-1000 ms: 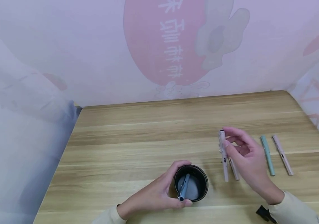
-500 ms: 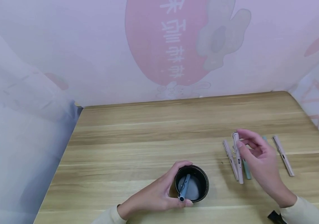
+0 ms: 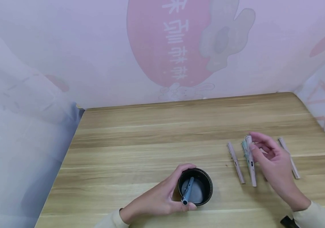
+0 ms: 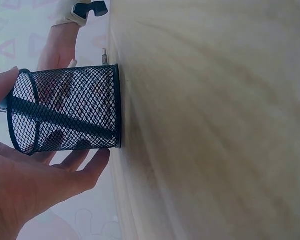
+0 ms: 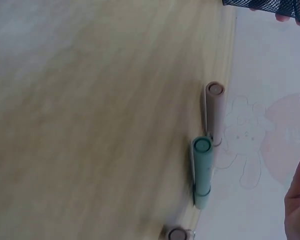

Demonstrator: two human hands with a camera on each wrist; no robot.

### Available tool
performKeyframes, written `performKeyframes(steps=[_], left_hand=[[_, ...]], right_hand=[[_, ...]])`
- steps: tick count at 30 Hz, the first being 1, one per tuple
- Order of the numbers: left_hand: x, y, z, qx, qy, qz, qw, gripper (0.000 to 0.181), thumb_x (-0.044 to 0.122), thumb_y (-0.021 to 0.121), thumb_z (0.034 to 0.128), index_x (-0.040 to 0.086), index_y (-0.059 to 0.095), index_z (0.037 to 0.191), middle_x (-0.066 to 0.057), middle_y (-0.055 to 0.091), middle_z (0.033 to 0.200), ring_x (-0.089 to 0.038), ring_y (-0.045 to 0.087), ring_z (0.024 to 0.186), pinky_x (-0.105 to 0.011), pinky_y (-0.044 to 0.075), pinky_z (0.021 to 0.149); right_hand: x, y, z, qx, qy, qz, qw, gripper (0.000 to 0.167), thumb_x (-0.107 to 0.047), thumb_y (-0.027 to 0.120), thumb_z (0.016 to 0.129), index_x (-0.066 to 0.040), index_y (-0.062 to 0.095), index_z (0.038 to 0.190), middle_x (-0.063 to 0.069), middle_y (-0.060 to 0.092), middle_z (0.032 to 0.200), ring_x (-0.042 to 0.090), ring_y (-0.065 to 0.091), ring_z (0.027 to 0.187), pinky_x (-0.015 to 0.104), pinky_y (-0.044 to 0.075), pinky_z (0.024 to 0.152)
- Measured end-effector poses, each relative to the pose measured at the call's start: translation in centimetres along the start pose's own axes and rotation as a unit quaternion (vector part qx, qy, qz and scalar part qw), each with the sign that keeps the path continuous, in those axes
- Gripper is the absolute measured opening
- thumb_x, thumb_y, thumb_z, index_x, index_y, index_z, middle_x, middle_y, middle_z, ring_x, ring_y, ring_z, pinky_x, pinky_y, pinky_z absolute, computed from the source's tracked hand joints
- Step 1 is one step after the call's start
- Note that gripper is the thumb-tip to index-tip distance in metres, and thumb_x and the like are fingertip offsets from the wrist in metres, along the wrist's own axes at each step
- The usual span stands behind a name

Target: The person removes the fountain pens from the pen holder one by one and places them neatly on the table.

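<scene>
My left hand (image 3: 168, 196) grips the side of a black mesh pen cup (image 3: 206, 182), thumb and fingers around its wall. A blue-grey pen (image 3: 188, 191) leans inside the cup; the mesh wall (image 4: 82, 135) shows it slanting in the left wrist view. Between thumb and fingertips, my right hand (image 3: 277, 167) pinches a pale pinkish pen (image 3: 252, 169) near its clip end, held above the table. Beneath it lies a green pen (image 5: 202, 167), partly covered in the head view. A pinkish pen (image 3: 236, 163) lies to its left, another pinkish pen (image 3: 283, 144) to the right, partly hidden by the hand.
The wood-grain table (image 3: 139, 136) runs back to a pale printed cloth (image 3: 99, 57), with more cloth at both sides. A black strap piece (image 3: 289, 221) sits by the right sleeve.
My right hand has moved rightward over the lying pens, carrying the pinkish pen. My left hand and the cup have stayed in place.
</scene>
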State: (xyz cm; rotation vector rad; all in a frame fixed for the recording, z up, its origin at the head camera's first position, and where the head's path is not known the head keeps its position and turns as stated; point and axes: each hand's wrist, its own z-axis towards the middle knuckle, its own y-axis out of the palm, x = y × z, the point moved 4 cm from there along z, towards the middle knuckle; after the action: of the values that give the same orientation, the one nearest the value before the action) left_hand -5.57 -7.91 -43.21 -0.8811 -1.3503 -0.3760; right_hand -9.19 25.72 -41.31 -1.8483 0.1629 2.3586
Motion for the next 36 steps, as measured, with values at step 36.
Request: performKeyframes(steps=[36], left_hand=[[0.4,-0.1,0.0,-0.007,0.005,0.011,0.9999,0.090,0.044,0.082,0.0992,0.043,0.022,0.166,0.009,0.042,0.163,-0.019,0.049,0.144,-0.046,0.038,0.122]], right_hand=[[1.5,-7.8,1.4,0.013,0.006,-0.055,0.9984,0.038,0.010,0.066,0.103,0.005,0.067,0.141,-0.001,0.073,0.115,0.004,0.070,0.097,0.011,0.055,0.075]])
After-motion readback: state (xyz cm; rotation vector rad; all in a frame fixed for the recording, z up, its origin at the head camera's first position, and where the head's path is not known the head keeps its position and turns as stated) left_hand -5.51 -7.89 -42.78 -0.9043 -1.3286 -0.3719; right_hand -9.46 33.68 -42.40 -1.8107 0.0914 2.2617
